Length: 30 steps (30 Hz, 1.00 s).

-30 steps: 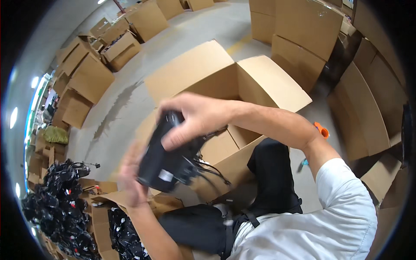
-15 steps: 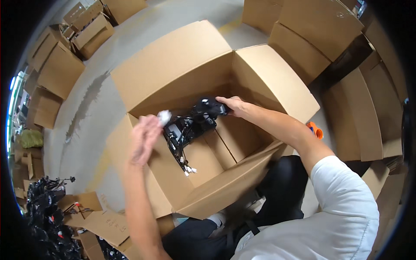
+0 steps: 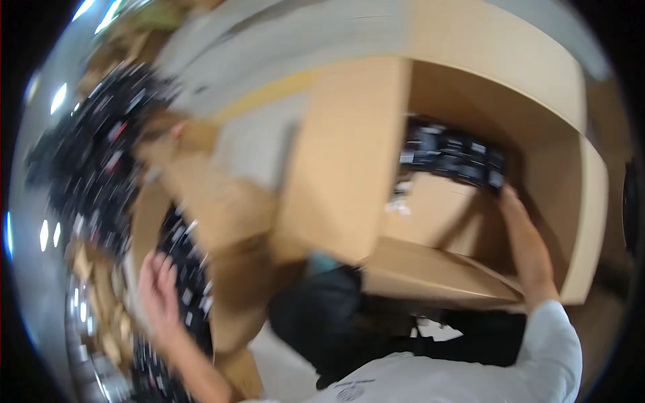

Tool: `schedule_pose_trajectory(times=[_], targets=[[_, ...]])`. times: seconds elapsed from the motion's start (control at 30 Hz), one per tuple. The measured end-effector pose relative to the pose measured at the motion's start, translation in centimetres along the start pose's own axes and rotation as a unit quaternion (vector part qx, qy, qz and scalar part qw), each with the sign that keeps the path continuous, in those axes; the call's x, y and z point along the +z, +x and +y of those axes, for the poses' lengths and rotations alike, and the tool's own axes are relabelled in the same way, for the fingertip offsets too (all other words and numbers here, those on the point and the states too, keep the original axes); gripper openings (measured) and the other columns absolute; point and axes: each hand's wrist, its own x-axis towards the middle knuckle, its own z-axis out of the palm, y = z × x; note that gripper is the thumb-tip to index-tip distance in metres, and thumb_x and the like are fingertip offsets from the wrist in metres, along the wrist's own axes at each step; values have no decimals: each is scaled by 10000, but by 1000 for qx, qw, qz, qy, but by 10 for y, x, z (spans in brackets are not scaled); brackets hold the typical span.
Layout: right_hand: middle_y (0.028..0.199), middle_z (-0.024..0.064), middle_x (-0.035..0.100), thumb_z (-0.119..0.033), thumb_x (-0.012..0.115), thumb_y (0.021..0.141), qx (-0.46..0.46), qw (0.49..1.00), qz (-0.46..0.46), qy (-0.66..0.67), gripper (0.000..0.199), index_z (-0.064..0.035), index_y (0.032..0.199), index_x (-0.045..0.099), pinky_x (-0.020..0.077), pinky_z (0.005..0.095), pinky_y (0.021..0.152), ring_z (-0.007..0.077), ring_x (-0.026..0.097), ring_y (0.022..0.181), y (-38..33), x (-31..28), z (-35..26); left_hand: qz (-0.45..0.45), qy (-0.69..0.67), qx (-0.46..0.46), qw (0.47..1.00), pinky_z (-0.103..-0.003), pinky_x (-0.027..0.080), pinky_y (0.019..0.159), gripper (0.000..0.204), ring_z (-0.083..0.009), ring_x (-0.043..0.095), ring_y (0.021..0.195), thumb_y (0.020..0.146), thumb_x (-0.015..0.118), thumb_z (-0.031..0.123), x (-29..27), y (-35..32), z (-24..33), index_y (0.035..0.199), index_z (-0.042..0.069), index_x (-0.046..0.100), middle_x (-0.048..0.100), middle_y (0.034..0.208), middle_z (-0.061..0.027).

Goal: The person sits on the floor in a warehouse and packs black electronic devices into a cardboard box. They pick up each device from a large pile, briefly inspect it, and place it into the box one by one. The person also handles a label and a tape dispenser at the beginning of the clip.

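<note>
The view is blurred by head motion. My right hand reaches into a large open cardboard box and rests against a row of black devices with white labels lying inside it; whether the fingers grip them I cannot tell. My left hand is spread open at the lower left, over a smaller carton full of black devices, holding nothing.
A heap of black devices and cables lies on the floor at the left. Cardboard flaps and grey concrete floor sit between the two boxes. My dark trousers are below the big box.
The view has swung left. My left hand left the big box and moved down to the small carton at the left. The black devices now lie in the box under my right hand.
</note>
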Motion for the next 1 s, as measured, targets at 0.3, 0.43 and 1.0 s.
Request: schedule_pose_trajectory(times=[0.3, 0.43, 1.0], targets=[[901, 233, 695, -261, 718, 884, -378, 608, -125, -687, 298, 36, 883, 688, 515, 454, 792, 399, 678, 883, -142, 102, -65, 197, 563, -41, 801, -311, 560, 775, 356, -203, 717, 870, 914, 760, 215, -254, -97, -16, 1158, -28, 668, 740, 1001, -87], [897, 173, 722, -213, 699, 880, -383, 610, -183, -669, 253, 33, 934, 715, 532, 399, 786, 285, 701, 856, -261, 149, -92, 151, 454, 8, 878, -317, 554, 783, 446, -174, 680, 859, 780, 866, 169, -247, -88, -53, 1120, -44, 672, 726, 946, -90], [1305, 183, 637, -231, 811, 843, -676, 311, -572, -345, 588, -38, 1352, 590, 563, 447, 920, 362, 661, 1121, -750, 404, 115, 141, 50, 62, 987, -242, 442, 403, 246, -102, 532, 432, 876, 686, 167, -192, -120, 44, 1009, -29, 618, 654, 701, -75]])
